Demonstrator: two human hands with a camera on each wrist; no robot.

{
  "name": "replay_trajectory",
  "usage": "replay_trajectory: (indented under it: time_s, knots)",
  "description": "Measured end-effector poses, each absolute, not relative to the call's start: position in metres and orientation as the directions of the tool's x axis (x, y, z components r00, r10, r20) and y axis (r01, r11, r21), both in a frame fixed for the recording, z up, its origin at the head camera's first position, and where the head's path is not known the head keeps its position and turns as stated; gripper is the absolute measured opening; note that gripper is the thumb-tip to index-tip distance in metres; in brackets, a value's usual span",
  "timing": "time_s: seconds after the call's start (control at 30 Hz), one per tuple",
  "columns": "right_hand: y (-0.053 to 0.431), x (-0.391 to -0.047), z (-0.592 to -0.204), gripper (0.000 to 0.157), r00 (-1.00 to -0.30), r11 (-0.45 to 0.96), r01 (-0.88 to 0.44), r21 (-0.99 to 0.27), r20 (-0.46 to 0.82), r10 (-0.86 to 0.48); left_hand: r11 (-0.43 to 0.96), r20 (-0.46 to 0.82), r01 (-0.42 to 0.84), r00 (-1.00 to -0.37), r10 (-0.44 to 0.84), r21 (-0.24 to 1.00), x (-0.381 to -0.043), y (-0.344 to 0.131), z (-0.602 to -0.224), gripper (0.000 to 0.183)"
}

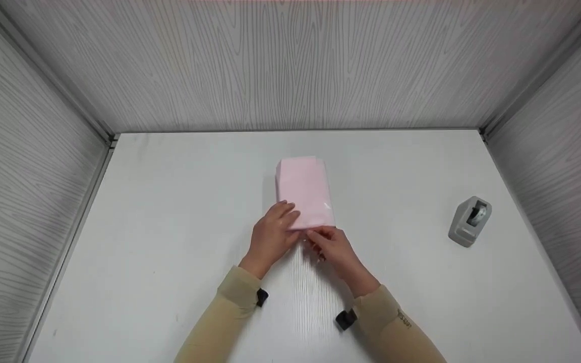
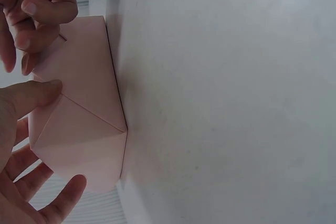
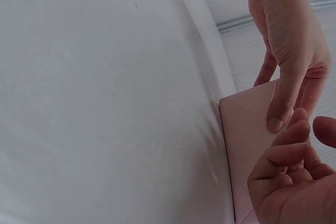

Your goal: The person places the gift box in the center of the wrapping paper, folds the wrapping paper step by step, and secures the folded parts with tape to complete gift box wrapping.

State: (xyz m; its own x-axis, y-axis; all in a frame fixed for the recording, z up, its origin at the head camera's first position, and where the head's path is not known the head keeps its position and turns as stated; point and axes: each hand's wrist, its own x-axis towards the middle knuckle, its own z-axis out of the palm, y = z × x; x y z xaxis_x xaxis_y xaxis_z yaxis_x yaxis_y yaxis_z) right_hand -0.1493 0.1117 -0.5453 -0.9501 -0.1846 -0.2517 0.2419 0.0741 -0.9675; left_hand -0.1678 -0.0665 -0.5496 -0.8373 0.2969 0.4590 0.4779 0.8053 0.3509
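Note:
A box-shaped package in pink paper (image 1: pixel 304 191) lies on the table, its near end folded into triangular flaps (image 2: pixel 79 124). My left hand (image 1: pixel 273 232) grips it at the near left corner. The left thumb (image 2: pixel 39 95) presses on the folded end, while the other fingers spread over the top and side. My right hand (image 1: pixel 336 249) is at the right part of the same end, fingers curled (image 3: pixel 283 161) and fingertips close to the upper edge. I cannot tell whether it pinches anything. A shiny strip shows on the package's right top edge.
A grey tape dispenser (image 1: pixel 470 222) with a roll in it stands at the right of the white table (image 1: pixel 169 201). Grey wood-grain panels (image 1: pixel 290 65) enclose the back and both sides. A black band part shows at each sleeve cuff (image 1: pixel 379 307).

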Motion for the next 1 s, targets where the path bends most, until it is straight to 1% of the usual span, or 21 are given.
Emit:
replay_trajectory:
  time_s: [0.23, 0.57, 0.8, 1.0]
  knots:
    - [0.1096, -0.1510, -0.5453, 0.028, -0.961, 0.111, 0.240, -0.965, -0.252, -0.113, 0.800, 0.476, 0.500, -0.821, 0.317, 0.330, -0.1676, -0.0664, -0.5475, 0.040]
    - [0.1070, -0.1504, -0.5447, 0.029, -0.963, 0.114, 0.256, -0.960, -0.264, -0.058, 0.805, 0.469, 0.496, -0.824, 0.318, 0.326, -0.1681, -0.0669, -0.5493, 0.039]
    - [0.1071, -0.1487, -0.5443, 0.029, -0.959, 0.131, 0.273, -0.953, -0.280, -0.045, 0.803, 0.470, 0.496, -0.824, 0.316, 0.331, -0.1678, -0.0668, -0.5494, 0.039]
    - [0.1071, -0.1497, -0.5459, 0.033, -0.960, 0.128, 0.268, -0.955, -0.276, -0.054, 0.795, 0.484, 0.500, -0.820, 0.306, 0.344, -0.1678, -0.0669, -0.5494, 0.040]
